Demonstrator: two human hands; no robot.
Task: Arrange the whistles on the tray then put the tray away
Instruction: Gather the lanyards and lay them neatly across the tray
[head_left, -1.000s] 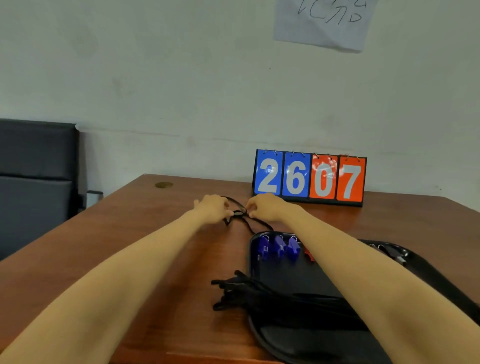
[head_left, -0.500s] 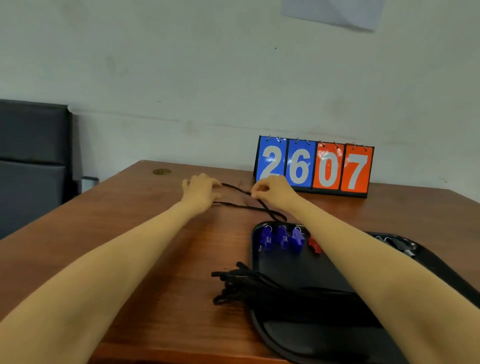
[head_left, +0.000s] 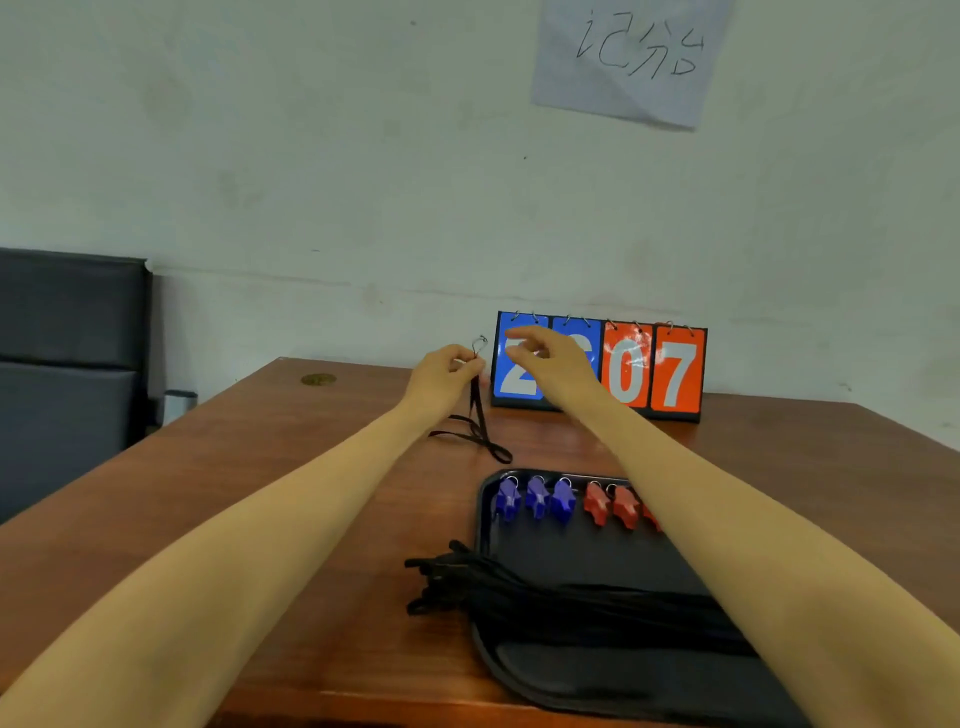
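Note:
A black tray (head_left: 597, 691) lies on the brown table, front right. Along its far edge stand three blue whistles (head_left: 535, 499) and red whistles (head_left: 610, 506), partly hidden by my right forearm. A bundle of black lanyards (head_left: 467, 577) lies across the tray and hangs over its left rim. My left hand (head_left: 447, 371) is raised beyond the tray, pinching the top of one black lanyard (head_left: 480, 426) by its metal clip; the cord hangs down and loops on the table. My right hand (head_left: 550, 364) hovers just right of it, fingers apart, holding nothing that I can see.
A flip scoreboard (head_left: 654, 371) reading 2607 stands at the table's far edge, behind my hands. A dark chair (head_left: 67, 353) sits at the left. A paper note (head_left: 628, 57) hangs on the wall. A brass grommet (head_left: 318, 380) is set in the tabletop.
Both hands have lifted off the table. My left hand raised the lanyard's clip end, so the cord now hangs down, and my right hand let go of it.

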